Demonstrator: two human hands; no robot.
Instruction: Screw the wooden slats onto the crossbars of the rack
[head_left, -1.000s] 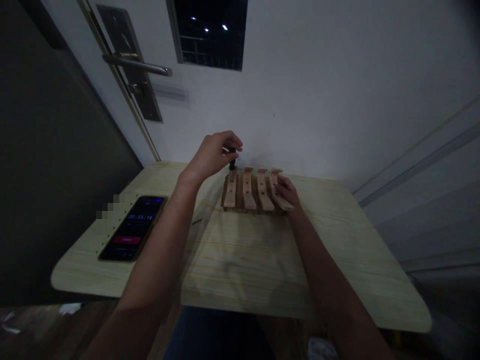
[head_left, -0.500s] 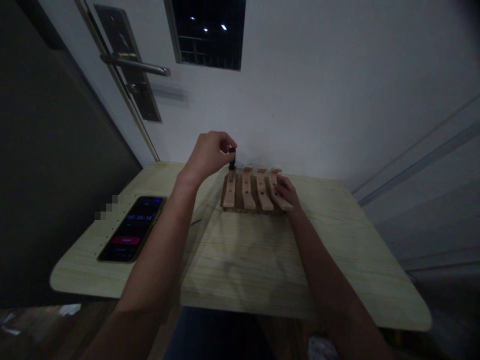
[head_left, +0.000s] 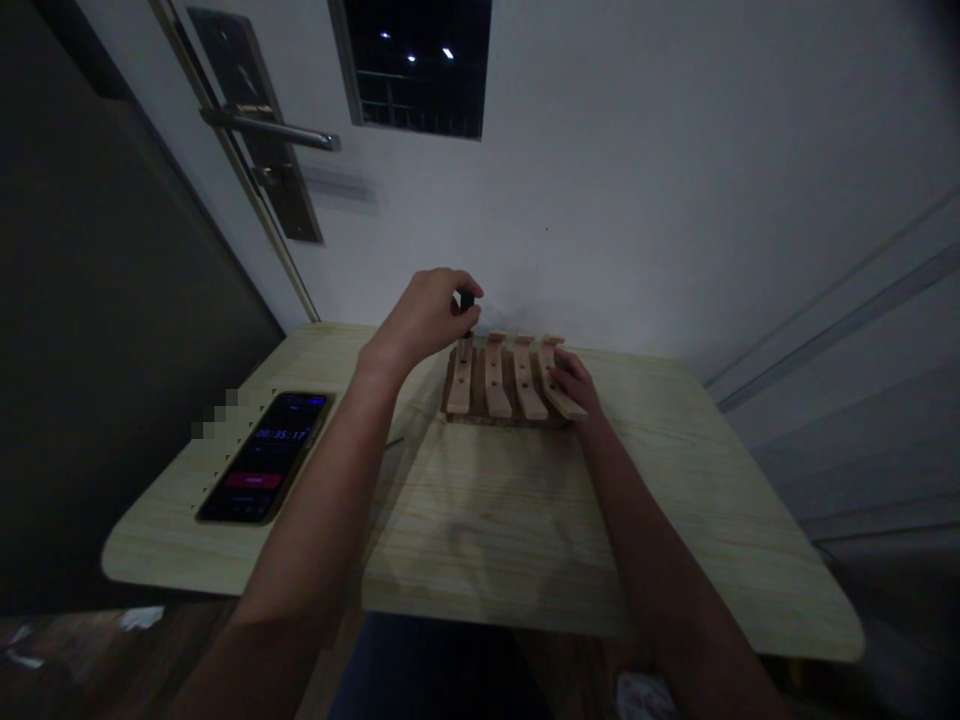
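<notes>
My left hand (head_left: 435,308) pinches the black handle of a short screwdriver (head_left: 466,300). The tool stands upright over the upper part of the leftmost curved wooden hook (head_left: 460,385), its tip hard to make out. Pale wooden hooks with dark holes sit side by side on a brown wooden board (head_left: 480,415), making a hook rack that lies on the table. At the rack's right end, my right hand (head_left: 576,383) is closed around the edge, fingers against the rightmost hook (head_left: 559,392).
A phone (head_left: 264,460) showing a running timer lies on the left of the pale wooden table (head_left: 487,520). Near my left forearm lies a thin dark rod (head_left: 394,442). Behind the table stands a white door with a metal handle (head_left: 274,130).
My left hand has shifted slightly right and its fingers have turned around the handle, covering more of it. My right hand and the rack stay in place.
</notes>
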